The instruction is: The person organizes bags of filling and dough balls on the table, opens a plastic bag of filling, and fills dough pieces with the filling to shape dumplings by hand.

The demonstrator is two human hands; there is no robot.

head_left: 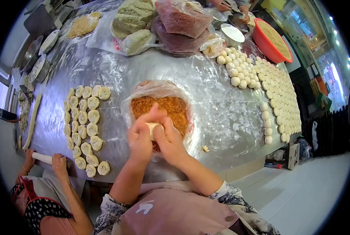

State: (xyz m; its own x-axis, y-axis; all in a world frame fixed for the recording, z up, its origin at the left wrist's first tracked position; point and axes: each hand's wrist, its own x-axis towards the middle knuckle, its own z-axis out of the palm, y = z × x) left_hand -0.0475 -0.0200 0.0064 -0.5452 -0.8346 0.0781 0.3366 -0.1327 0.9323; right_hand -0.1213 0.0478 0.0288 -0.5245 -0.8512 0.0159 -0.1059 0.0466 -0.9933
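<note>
Between my two hands is a small pale piece of dough [152, 126]. My left hand [140, 135] closes round it from the left, its fingers slightly blurred, while my right hand [168, 139] presses it from the right with the thumb. Both hands are over an open plastic bag [157, 89] of crumbly orange-brown filling [175, 107]. What lies inside the dough is hidden by the fingers. A small dough scrap [205, 149] rests on the metal table right of the bag.
Coiled dough pieces [93, 103] stand in rows at left, beside a long dough strip [33, 121]. At far left a co-worker's hands [59, 162] hold a rolling pin [43, 158]. Round dough balls [241, 70] cover the right side, near a red basin [270, 41]. Bagged fillings [182, 19] sit behind.
</note>
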